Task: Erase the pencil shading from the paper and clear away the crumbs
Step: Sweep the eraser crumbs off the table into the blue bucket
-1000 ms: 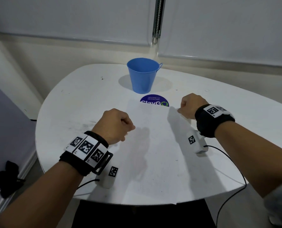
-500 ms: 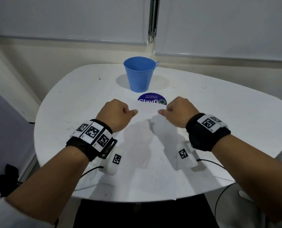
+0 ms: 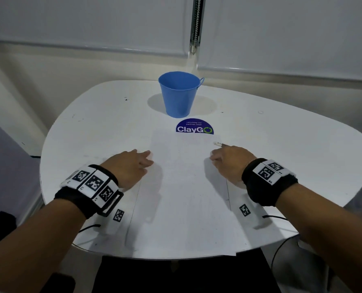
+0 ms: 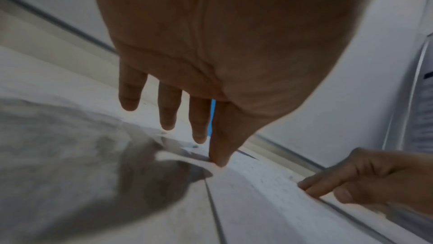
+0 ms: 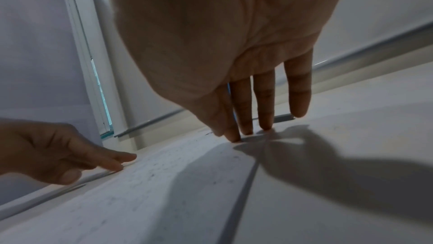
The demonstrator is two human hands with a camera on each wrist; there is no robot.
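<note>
Between both hands [image 3: 131, 166] [image 3: 230, 163] lies the paper [image 3: 184, 187], fingertips on its edges.

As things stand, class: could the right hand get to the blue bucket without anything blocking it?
Probably yes. The right hand rests on the paper's right edge, and the blue bucket stands upright beyond it. Between them lie only bare table and a flat sticker; actual reach is a guess.

The round blue sticker [image 3: 194, 128] on the table [image 3: 281, 144] reads "Let's keep our pantries clean." and "ClayGO".
</note>
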